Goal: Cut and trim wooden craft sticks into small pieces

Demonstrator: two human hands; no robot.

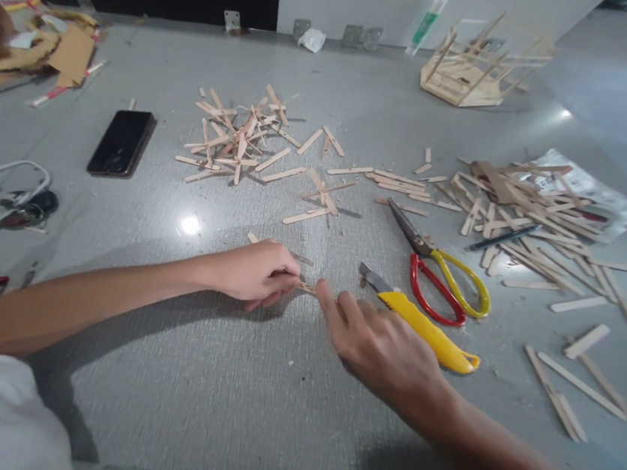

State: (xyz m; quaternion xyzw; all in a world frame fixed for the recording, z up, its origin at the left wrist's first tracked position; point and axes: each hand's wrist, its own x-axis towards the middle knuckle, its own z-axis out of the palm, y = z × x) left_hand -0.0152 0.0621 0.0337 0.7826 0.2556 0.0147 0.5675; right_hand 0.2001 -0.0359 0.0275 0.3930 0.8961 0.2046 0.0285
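Between my two hands is a small wooden craft stick piece (306, 288), mostly covered by fingers. My left hand (258, 272) pinches its left end, thumb against the fingers. At the other end, the fingertips of my right hand (380, 344) meet the stick, with the fingers curled in. Just beyond my right hand lies a yellow utility knife (432, 335), its blade pointing up and left. Scissors (434, 268) with one red and one yellow handle rest behind the knife. Another stick (253, 238) lies partly hidden behind my left hand.
Loose and crossed craft sticks (239, 140) are heaped mid-table; more sticks (554, 210) and a dark pen (504, 237) lie right. A stick-built frame (463, 86) stands at the back. Left are a phone (122, 143), a white cable (9, 166) and cardboard scraps (73, 55).
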